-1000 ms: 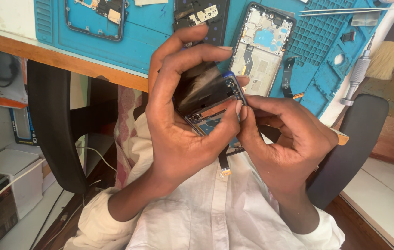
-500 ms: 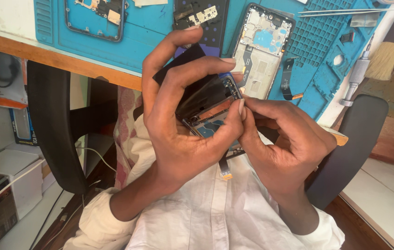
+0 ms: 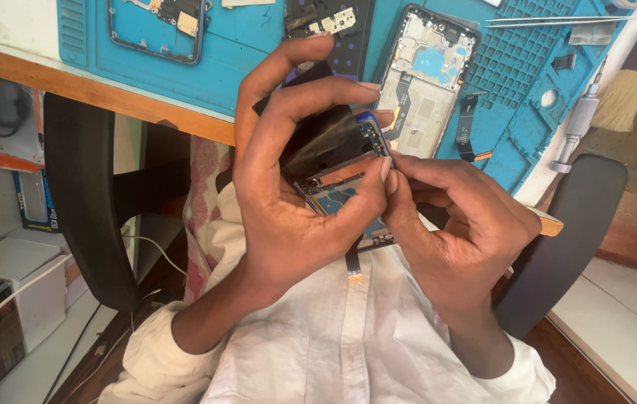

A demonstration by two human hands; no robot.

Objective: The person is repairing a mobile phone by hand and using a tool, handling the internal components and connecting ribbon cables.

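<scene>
While both hands stay clamped, the phone frame [image 3: 337, 161] has barely tilted.

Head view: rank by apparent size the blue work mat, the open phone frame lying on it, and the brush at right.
1. blue work mat
2. open phone frame
3. brush, though its top is cut off.

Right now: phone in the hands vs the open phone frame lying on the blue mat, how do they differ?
The held phone is gripped off the bench by the left hand, with the right hand pinching its edge; the phone frame on the mat lies flat and untouched. The held phone has a dark panel lifted at an angle; the frame on the mat has no panel on it, its inside fully bare. A flex ribbon hangs from the held phone. Both are opened, with blue showing inside.
</scene>
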